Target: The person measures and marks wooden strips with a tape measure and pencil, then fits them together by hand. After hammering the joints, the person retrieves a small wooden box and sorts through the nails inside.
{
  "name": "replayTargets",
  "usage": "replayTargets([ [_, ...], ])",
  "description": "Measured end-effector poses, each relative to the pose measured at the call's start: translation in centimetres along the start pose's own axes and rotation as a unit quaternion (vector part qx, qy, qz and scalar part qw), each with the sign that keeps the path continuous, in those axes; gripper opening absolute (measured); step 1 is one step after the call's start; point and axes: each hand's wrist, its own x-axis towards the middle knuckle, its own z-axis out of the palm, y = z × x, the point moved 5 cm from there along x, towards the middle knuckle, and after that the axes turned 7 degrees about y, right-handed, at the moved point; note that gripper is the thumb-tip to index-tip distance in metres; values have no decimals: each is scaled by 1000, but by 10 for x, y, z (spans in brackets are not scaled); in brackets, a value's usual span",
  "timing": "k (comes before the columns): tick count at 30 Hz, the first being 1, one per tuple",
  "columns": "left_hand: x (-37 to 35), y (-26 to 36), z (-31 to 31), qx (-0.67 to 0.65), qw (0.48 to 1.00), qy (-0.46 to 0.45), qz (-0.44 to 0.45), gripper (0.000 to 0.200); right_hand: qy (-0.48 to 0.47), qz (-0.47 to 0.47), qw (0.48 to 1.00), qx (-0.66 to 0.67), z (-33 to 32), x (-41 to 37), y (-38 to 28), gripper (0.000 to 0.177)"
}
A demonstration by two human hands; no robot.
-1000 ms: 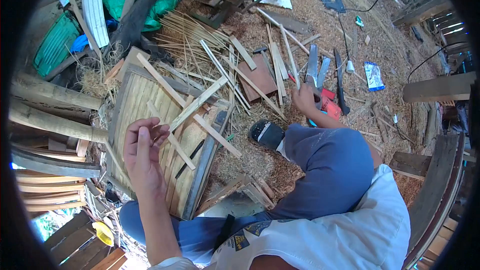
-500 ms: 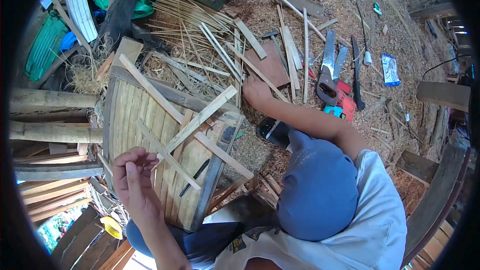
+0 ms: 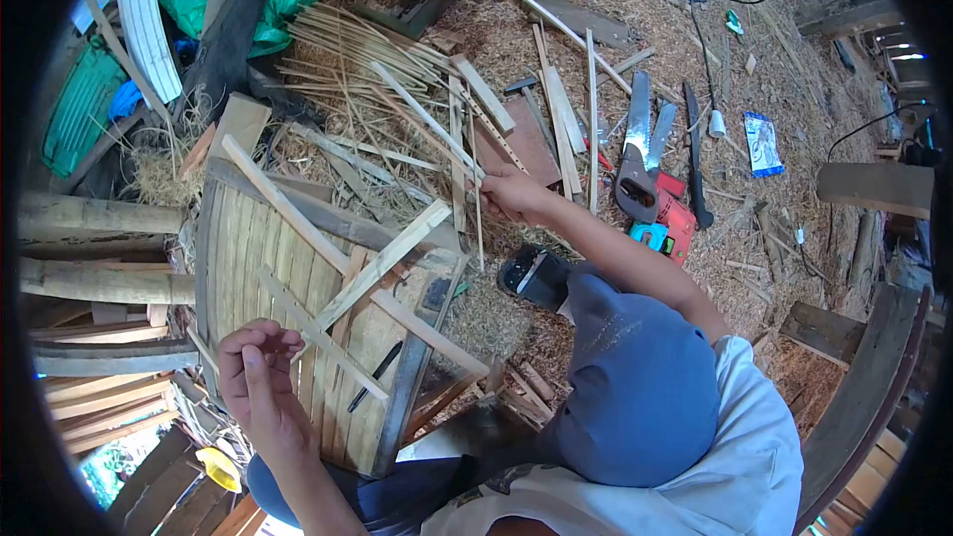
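Note:
My left hand point(image 3: 266, 387) is raised at the lower left, beside the slatted wooden panel point(image 3: 238, 228). Its fingers curl loosely with the thumb apart, and nothing shows in it. My right hand point(image 3: 511, 194) reaches to the centre, its fingers closed on the near end of a thin wooden strip point(image 3: 422, 119). Other thin strips lie beside and under its fingertips. On the panel, long pale battens point(image 3: 387, 263) cross one another, and a black pen-like tool point(image 3: 375, 377) lies near a short strip point(image 3: 323, 337).
Right of centre lie a handsaw point(image 3: 635, 159), a red and teal power tool point(image 3: 670, 223) and a dark-sheathed blade point(image 3: 698, 159). A hammer point(image 3: 520, 85) rests by a brown board point(image 3: 526, 139). A bundle of thin sticks point(image 3: 357, 45) lies behind, and a blue packet point(image 3: 763, 145) at the right.
My right hand has shifted slightly down and right and closed on the strip, whose near end has come with it. My left hand keeps nearly the same pose. The view has shifted slightly.

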Motion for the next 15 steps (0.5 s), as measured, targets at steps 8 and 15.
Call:
replayTargets([
  [8, 0, -1, 15, 13, 1000, -2, 5, 23, -55, -53, 993, 94, -12, -55, -60, 27],
  [15, 2, 0, 15, 25, 1000, -1, 19, 23, 212, -275, 933, -93, -69, -92, -97, 31],
])
